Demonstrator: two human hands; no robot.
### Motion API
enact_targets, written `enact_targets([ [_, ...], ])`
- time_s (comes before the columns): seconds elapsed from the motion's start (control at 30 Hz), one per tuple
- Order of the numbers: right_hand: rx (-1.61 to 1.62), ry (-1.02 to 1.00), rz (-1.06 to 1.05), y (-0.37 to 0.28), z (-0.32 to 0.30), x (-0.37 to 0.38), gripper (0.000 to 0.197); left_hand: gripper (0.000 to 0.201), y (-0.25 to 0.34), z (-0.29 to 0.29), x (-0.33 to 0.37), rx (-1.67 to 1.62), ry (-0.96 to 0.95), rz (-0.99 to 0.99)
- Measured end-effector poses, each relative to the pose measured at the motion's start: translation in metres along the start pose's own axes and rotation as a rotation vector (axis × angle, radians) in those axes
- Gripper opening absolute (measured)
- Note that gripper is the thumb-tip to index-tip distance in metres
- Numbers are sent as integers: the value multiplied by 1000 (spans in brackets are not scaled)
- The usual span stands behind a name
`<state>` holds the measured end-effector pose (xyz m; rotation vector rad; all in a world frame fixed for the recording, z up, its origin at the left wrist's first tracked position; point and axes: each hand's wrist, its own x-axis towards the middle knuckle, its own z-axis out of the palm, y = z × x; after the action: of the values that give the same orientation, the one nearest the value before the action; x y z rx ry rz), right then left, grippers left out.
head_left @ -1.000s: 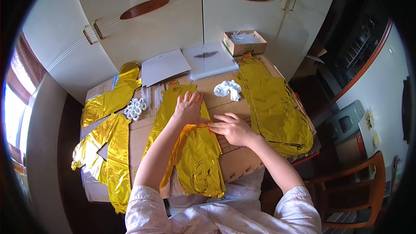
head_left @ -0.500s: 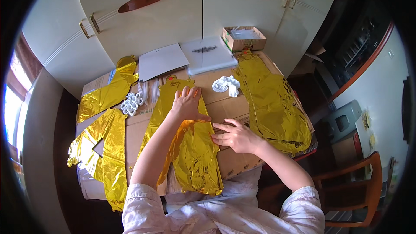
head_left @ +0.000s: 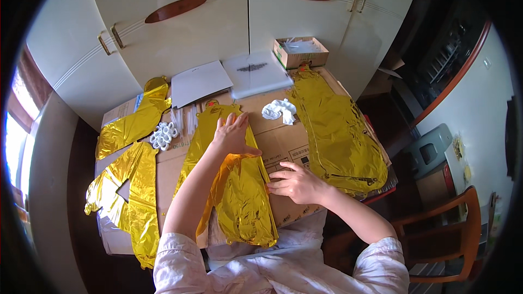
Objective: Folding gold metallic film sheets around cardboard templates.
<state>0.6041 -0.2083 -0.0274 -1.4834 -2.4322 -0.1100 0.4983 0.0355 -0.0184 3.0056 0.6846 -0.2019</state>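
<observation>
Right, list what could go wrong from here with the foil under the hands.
1. The middle foil might slide toward the lap, since its near end appears to overhang the cardboard.
2. It could crease further: its surface is already wrinkled, with the left hand lying on it and the right hand at its right edge.
3. The white rings might get knocked if it shifts left.

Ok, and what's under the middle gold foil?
Cardboard shows along both sides of the foil, so it probably rests there, with its near end over the lap. What lies directly beneath is covered, and the left hand hides part of the top.
</observation>
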Motion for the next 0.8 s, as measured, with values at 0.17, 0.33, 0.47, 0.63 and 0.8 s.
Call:
enact_targets([
  [0.17,29,18,18,-2,0,-1,28,125,-3,1,3,6,-1,-2],
  [0.33,47,27,36,-3,0,-1,26,112,-5,-2,8,-4,3,-19],
  [0.47,96,95,72,-5,1,-1,23,87,-10,-1,11,-29,22,-27],
  [0.63,246,166,149,1,16,-11,27,76,-34,9,-8,-175,304,-84],
  [0.8,388,289,222,9,26,-11,32,76,-70,20,-87,-116,143,-127],
])
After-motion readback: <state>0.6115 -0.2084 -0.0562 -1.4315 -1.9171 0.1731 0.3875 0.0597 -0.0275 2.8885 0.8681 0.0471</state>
